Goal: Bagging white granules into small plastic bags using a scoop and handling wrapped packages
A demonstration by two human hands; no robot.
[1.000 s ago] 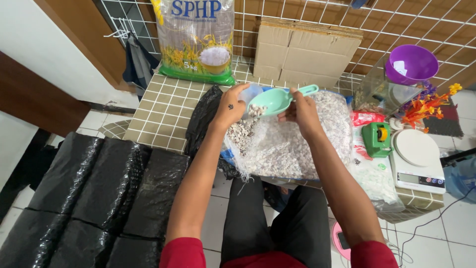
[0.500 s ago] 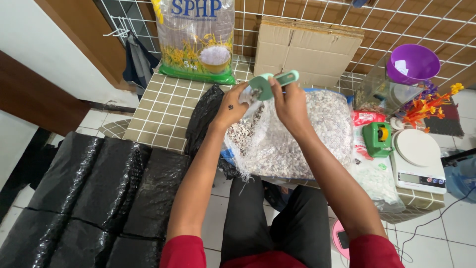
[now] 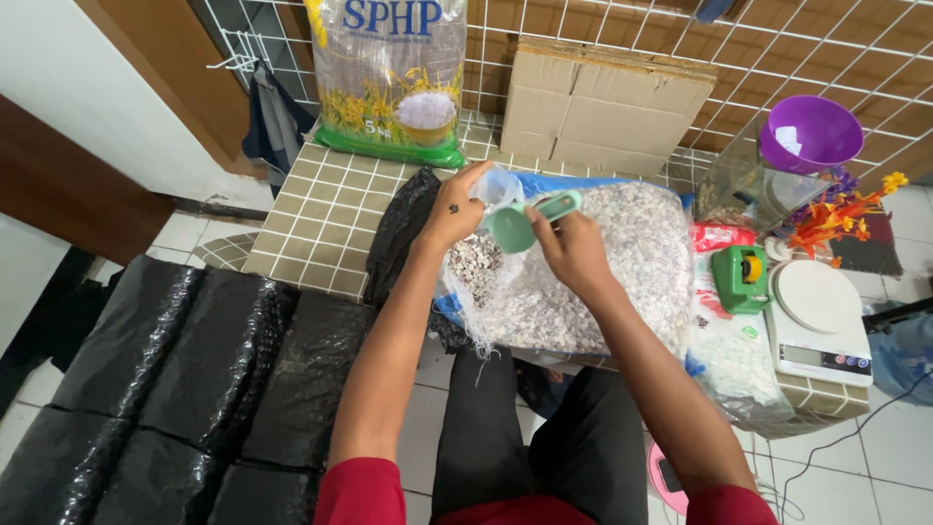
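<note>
The right hand (image 3: 573,248) gripped the handle of a green scoop (image 3: 520,226), fingers closed around it, with the bowl tipped toward a small clear bag (image 3: 478,262). The left hand (image 3: 455,206) pinched the rim of that bag, holding its mouth up just beside the scoop. Pale gravel showed inside it. Both rested over a large sack (image 3: 603,282) of the same gravel lying on the tiled table (image 3: 321,219). A white scale (image 3: 816,316) and a green tape dispenser (image 3: 739,277) stood to the right, well apart from the hands.
</note>
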